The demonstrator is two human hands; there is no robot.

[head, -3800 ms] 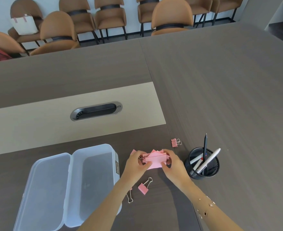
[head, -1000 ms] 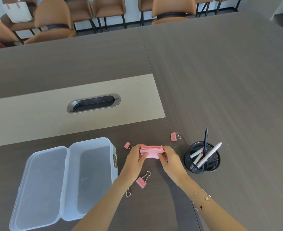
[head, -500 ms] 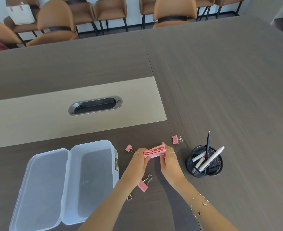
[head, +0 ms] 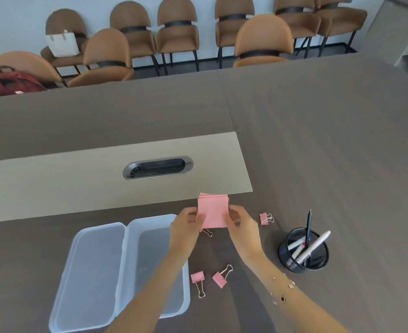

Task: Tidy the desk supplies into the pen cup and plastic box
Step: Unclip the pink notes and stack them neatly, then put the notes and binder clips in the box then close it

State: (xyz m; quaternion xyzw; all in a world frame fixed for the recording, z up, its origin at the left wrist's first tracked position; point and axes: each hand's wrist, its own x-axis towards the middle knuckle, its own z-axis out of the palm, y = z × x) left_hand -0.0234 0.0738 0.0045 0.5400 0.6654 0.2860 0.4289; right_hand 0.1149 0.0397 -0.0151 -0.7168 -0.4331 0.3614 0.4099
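Observation:
A squared-up stack of pink sticky notes (head: 213,210) is held upright above the table, face toward me. My left hand (head: 186,227) grips its left edge and my right hand (head: 240,222) grips its right edge. The clear plastic box (head: 150,223) lies open at the lower left, its lid (head: 90,275) flat beside it and my left forearm crossing over it. The black mesh pen cup (head: 302,254) with several pens stands at the right. Pink binder clips lie loose: one (head: 265,218) right of my right hand, two (head: 198,281) (head: 221,277) between my forearms. A clip's wire handle (head: 207,233) shows under the notes.
A silver cable grommet (head: 157,167) sits in the beige strip of the table (head: 318,140) beyond my hands. Brown chairs (head: 261,42) line the far side, with a white bag (head: 62,43) and a red backpack (head: 15,80) on two of them.
The fanned pink notes have been gathered into a neat stack, then lifted and turned from flat to upright facing me. Both hands rose with it.

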